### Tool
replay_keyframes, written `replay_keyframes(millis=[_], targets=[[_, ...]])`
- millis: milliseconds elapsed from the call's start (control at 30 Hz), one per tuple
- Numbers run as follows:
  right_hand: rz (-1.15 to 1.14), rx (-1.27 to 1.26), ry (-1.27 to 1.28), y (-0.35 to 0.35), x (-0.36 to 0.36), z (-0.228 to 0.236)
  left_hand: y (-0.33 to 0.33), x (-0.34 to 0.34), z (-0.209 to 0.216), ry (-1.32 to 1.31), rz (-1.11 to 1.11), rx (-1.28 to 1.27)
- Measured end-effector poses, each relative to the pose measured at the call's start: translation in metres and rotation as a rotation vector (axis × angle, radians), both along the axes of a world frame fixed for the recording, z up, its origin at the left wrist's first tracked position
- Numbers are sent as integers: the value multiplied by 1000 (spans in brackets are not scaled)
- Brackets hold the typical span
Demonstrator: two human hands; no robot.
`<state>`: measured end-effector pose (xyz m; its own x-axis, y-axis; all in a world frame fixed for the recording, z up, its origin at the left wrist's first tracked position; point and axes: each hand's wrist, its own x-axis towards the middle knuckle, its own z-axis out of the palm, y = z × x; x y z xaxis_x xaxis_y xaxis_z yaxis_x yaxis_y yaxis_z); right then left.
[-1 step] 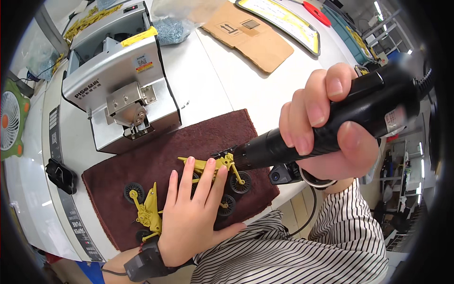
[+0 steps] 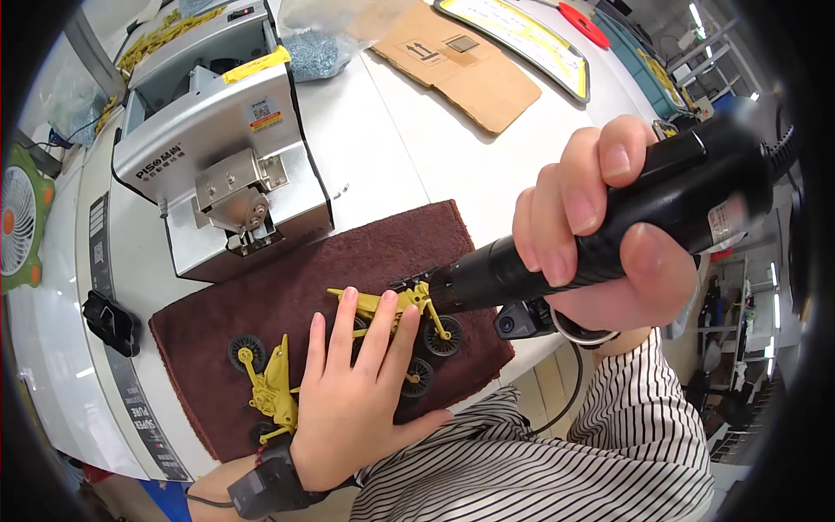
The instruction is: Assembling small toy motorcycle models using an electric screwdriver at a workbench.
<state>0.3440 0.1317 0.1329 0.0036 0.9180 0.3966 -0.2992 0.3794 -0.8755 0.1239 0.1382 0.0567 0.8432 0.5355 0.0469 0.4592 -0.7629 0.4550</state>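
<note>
My right hand [image 2: 600,217] is wrapped around a thick black electric screwdriver [image 2: 487,274]. The tool slants down to the left, and its nose meets the front of a yellow toy motorcycle [image 2: 420,296] with black wheels. Flat over that toy's body lies my left hand [image 2: 352,409], fingers stretched out and slightly spread, hiding much of it. A second yellow toy motorcycle [image 2: 277,391] rests left of this hand. Another black wheel with a yellow hub [image 2: 418,378] shows beside my left index finger; what it belongs to is hidden.
Under the toys is a dark brown cloth [image 2: 348,244]. Behind it stands a silver screw-feeding machine [image 2: 230,165]. A flat cardboard piece [image 2: 474,78] and a framed sheet [image 2: 531,39] lie farther back. At the left are a black clip-like object [image 2: 111,324] and a green fan [image 2: 19,217].
</note>
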Motion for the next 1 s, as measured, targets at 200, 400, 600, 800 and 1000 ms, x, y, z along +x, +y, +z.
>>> replay_keyframes(millis=[200,400,600,800,1000], targets=[[39,-65,-48,2,1,1,-2,1,-4,-2,-1,22],[116,-33,-32,12,1,-11,-2,-2,-5,9,19,17],[111,-27,-43,13,-3,-12,-2,1,-3,-12,-6,6],[74,-140,44,17,-13,-7,-1,2,-1,-35,-25,-35],[165,2,-184,20,-13,-9,2,-3,-3,-31,6,-56]])
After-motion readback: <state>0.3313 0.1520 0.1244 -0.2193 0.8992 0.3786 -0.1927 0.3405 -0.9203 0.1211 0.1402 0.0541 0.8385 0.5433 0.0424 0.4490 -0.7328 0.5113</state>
